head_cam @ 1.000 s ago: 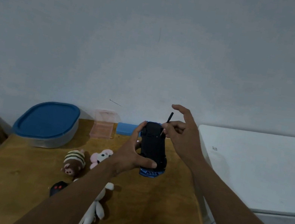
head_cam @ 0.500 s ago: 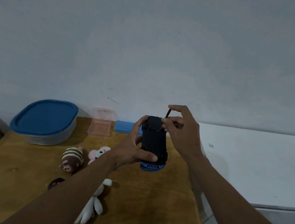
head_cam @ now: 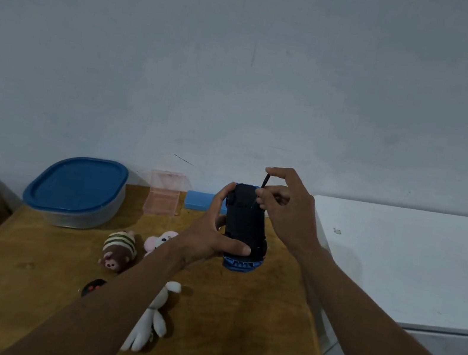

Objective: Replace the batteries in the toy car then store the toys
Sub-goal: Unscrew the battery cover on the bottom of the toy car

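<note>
Above wood table (head_cam: 248,320), L grip (head_cam: 207,235) clasps toy car (head_cam: 245,223), R grip (head_cam: 288,215) pinches screwdriver (head_cam: 264,181) on it.

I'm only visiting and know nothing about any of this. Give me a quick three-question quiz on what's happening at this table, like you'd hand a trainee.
1. True or false: the big container at the back of the table has its blue lid off.
2. What does the right hand pinch? A) a thin dark tool B) a battery C) a plush toy
3. Fill in: the left hand grips the ___.
Key: 1. False, the lid is on. 2. A. 3. toy car.
</note>
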Motion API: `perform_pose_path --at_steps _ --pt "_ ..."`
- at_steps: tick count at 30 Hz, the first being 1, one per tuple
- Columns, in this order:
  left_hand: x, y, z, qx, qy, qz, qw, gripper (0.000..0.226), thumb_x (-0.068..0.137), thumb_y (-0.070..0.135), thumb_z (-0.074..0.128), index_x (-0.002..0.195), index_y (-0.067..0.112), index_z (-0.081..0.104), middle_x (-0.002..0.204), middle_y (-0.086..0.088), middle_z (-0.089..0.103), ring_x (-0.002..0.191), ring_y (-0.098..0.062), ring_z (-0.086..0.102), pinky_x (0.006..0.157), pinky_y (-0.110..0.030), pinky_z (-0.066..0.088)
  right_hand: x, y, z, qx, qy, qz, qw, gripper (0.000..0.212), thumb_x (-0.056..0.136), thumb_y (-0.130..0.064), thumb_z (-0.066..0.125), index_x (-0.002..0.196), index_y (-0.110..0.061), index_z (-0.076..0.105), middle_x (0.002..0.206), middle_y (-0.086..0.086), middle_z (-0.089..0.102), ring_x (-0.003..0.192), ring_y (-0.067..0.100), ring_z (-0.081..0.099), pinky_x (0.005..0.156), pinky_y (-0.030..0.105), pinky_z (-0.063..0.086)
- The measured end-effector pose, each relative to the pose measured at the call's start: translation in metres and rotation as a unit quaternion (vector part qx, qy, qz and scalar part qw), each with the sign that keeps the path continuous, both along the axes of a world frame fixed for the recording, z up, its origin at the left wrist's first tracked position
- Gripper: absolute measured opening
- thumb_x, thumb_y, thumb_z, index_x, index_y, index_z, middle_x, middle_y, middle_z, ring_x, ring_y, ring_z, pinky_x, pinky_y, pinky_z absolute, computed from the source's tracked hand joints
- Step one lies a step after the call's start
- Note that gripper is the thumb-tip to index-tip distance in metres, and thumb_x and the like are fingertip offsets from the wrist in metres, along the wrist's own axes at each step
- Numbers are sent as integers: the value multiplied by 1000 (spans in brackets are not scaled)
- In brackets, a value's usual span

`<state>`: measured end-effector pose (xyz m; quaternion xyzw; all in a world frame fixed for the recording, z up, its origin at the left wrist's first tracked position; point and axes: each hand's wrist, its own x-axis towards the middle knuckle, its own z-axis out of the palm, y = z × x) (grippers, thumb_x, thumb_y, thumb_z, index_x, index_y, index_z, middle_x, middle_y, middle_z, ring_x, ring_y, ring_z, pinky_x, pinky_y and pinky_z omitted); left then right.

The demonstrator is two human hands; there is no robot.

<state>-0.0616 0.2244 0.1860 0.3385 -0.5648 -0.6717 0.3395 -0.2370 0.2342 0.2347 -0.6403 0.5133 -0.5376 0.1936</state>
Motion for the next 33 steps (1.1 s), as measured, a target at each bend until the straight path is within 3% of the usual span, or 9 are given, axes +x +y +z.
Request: perform_pose_path --at_steps 10,24,33 --pt "4 3 3 3 4 -5 1000 121 44 19 98 132 67 29 142 -15 45 125 -39 52 96 -62 47 5 2 2 -11 10 6 1000 30 89 -11 65 115 -22 56 77 -4 74 72 8 71 71 31 60" --pt "7 8 7 13 20 -9 1000 119 50 11 94 133 65 30 140 -16 46 123 -38 54 96 -61 48 6 7 3 -16 6 4 1000 30 89 -11 65 115 -23 57 77 -4 73 72 6 70 70 23 59" --pt "10 13 5 34 27 -6 999 115 59 -4 85 134 63 28 140 -18 45 119 -40 57 93 -59 50 9 3 8 -53 19 -26 998 11 87 -13 68 98 -10 66 91 0 72 83 6 70 71 16 56"
